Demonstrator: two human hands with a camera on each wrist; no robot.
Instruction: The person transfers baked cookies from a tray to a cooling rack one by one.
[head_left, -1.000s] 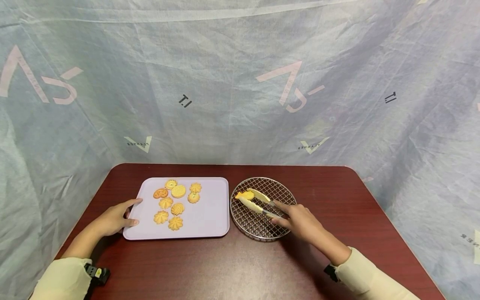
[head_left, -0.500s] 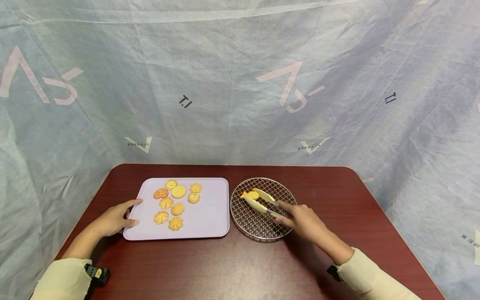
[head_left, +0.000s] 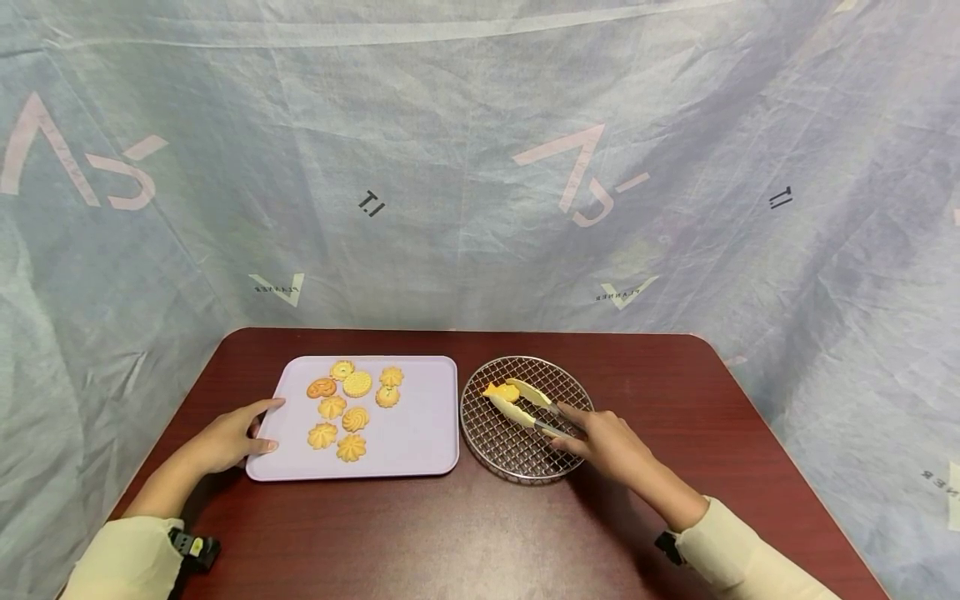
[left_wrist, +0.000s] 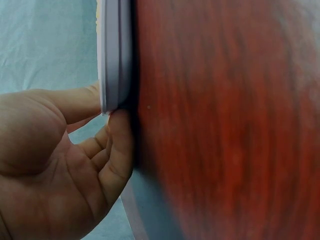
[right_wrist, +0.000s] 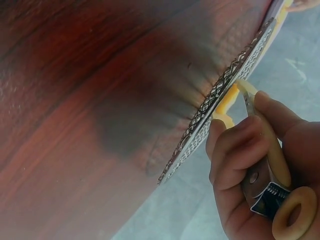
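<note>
Left hand (head_left: 225, 437) pinches a tray (head_left: 420, 433) by its edge; right hand (head_left: 611, 443) grips tongs (head_left: 513, 411) around a cookie (head_left: 504, 392).

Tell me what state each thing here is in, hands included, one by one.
Tray: right side up, bearing nine cookies.
Cookies: loosely spread, all whole-looking.
Left hand: gripping the tray's left edge.
Rack: level, beside the tray.
Tongs: partly open over the rack.
Yellow cookie: between the tongs' tips; whether lifted is unclear.
Right hand: holding the tongs.
Sheet: hung up, creased.
</note>
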